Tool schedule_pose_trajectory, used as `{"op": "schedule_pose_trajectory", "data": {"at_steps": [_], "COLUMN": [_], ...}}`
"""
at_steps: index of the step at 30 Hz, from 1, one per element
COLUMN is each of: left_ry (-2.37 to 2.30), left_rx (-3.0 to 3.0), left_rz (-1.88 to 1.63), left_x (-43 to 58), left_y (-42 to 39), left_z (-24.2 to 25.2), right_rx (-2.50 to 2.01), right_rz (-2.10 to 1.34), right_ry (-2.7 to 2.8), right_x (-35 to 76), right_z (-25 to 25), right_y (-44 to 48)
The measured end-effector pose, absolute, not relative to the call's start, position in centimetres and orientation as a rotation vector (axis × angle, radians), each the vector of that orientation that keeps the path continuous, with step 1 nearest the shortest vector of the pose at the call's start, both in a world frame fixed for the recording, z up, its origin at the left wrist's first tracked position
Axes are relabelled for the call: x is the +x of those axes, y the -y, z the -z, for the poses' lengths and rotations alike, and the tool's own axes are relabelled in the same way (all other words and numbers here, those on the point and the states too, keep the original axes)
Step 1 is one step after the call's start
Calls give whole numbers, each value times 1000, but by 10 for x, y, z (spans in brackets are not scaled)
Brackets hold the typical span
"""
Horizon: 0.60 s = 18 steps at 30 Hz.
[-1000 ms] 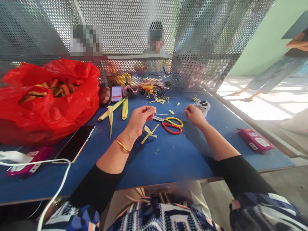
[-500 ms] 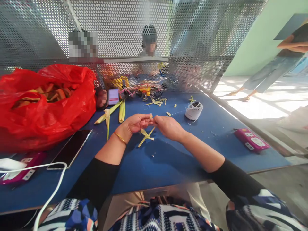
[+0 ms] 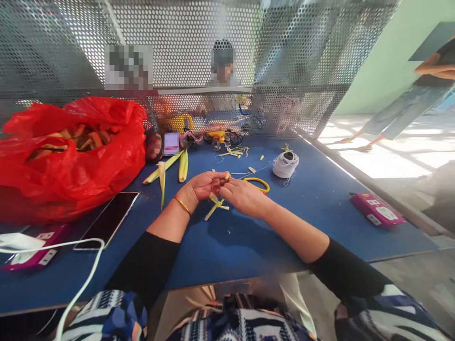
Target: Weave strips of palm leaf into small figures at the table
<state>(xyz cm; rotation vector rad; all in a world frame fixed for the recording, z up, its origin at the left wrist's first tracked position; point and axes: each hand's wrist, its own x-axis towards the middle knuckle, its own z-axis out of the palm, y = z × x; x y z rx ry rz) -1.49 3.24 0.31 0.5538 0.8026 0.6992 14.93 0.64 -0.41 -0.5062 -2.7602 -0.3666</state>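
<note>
My left hand and my right hand meet over the middle of the blue table. Both are closed in a pinch on a small yellow leaf piece held between the fingertips. A thin white thread runs from it toward the thread spool at the right. Under my hands lies a folded palm-leaf cross. The scissors, with yellow and red handles, lie just behind my right hand, partly hidden by it.
A red plastic bag of leaf strips fills the left. Green-yellow leaf strips lie beside it. A phone, pink packs and a white cable rest on the table. A perforated metal screen stands behind; a person sits beyond it.
My right hand came in from the spool side to meet my left hand; both now pinch the small leaf piece lower, nearer the cross. The spool lies tipped over.
</note>
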Motion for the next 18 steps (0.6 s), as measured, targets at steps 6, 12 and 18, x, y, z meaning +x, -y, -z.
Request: {"op": "schedule_pose_trajectory", "data": {"at_steps": [6, 12, 18], "left_ry": [-806, -945, -990], "left_rx": [411, 370, 394], "left_rz": [-864, -1054, -1115], "left_x": [-16, -17, -21], "left_y": [-31, -34, -36], "left_z": [-8, -6, -2], "right_rx": [-606, -1582, -2189], "right_rz": [214, 359, 48], "right_ry": [2773, 1938, 1913], "right_x": [152, 216, 272], "right_z": [6, -19, -35], "right_y": [0, -34, -67]}}
